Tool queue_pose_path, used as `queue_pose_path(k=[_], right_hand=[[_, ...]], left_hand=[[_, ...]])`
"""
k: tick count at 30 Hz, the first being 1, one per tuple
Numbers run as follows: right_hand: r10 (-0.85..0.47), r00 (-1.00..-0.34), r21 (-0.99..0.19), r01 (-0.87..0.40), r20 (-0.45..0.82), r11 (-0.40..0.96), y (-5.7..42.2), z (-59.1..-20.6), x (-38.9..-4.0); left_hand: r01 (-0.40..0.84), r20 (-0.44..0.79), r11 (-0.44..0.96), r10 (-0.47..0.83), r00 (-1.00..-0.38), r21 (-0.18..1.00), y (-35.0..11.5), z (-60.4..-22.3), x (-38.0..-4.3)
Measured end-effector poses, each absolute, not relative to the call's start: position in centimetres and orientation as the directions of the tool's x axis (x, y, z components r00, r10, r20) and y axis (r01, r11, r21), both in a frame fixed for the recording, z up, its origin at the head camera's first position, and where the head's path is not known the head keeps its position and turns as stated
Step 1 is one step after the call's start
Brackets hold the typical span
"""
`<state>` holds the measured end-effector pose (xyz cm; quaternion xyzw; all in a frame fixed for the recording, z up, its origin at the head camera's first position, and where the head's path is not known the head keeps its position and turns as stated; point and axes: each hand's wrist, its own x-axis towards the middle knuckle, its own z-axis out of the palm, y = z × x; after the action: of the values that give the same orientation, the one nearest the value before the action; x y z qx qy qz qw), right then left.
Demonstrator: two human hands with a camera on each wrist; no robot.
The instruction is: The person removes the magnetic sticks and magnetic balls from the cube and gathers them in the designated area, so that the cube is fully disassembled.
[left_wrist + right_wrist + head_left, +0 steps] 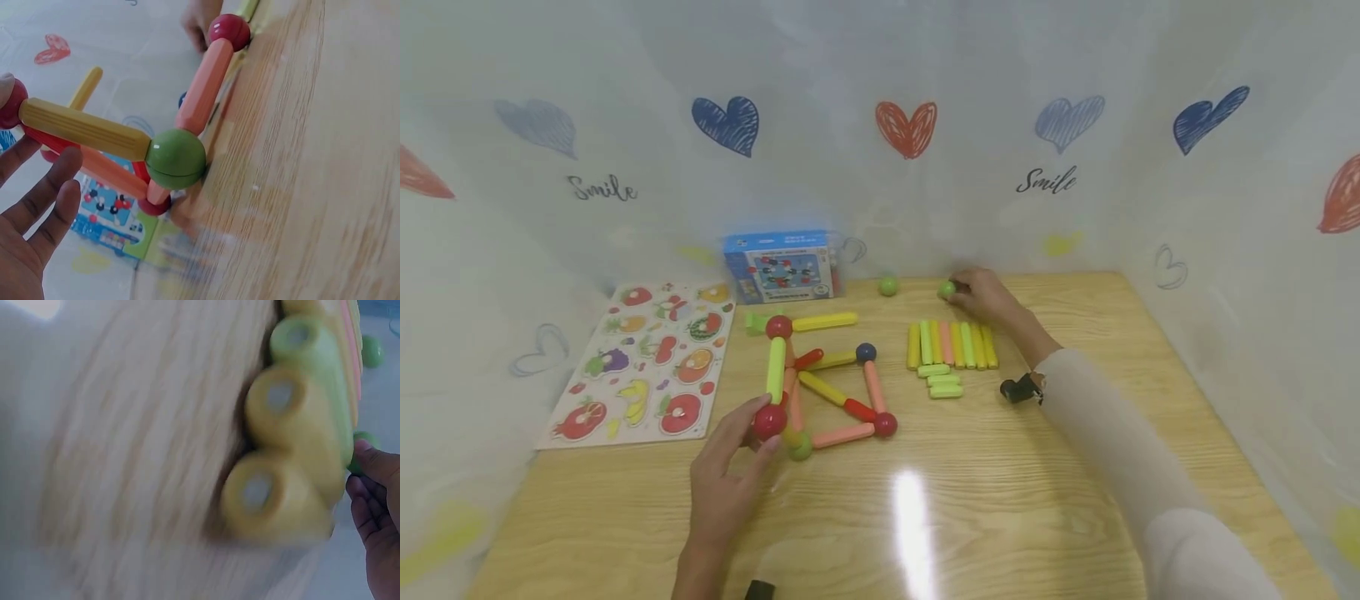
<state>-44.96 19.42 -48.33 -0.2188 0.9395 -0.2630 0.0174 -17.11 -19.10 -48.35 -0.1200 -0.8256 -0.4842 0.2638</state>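
A frame of coloured magnetic sticks and balls stands left of centre on the table. My left hand holds the red ball at its raised near corner, between thumb and fingers. From this ball a light green stick runs to another red ball, and a yellow stick drops to a green corner ball on the table. At the back of the table my right hand pinches a loose green ball. A second green ball lies to its left.
Yellow, green and pink sticks lie in a row right of the frame, with 3 short green pieces before them. A blue toy box stands against the printed curtain. A fruit puzzle board lies at the left.
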Motion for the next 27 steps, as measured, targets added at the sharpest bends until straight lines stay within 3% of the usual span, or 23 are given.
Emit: queue_pose_path(k=[12,21,27], right_hand=[[-0.451,-0.889,-0.501,-0.426,0.076,0.753,14.8,-49.3,-45.6],[-0.405,-0.912,-0.524,-0.377,0.068,0.763,13.6,-49.5,-45.0],[-0.51,-0.86,-0.582,-0.42,0.011,0.696,11.3,-47.4,-43.7]], left_hand=[[0.376,0.46,0.501,-0.05,-0.887,0.78,-18.7,-48.7,-17.2],[0.435,0.513,0.489,-0.029,-0.858,0.756,-18.7,-49.3,-17.4],[0.474,0.569,0.515,-0.032,-0.822,0.714,-19.3,-48.7,-17.3]])
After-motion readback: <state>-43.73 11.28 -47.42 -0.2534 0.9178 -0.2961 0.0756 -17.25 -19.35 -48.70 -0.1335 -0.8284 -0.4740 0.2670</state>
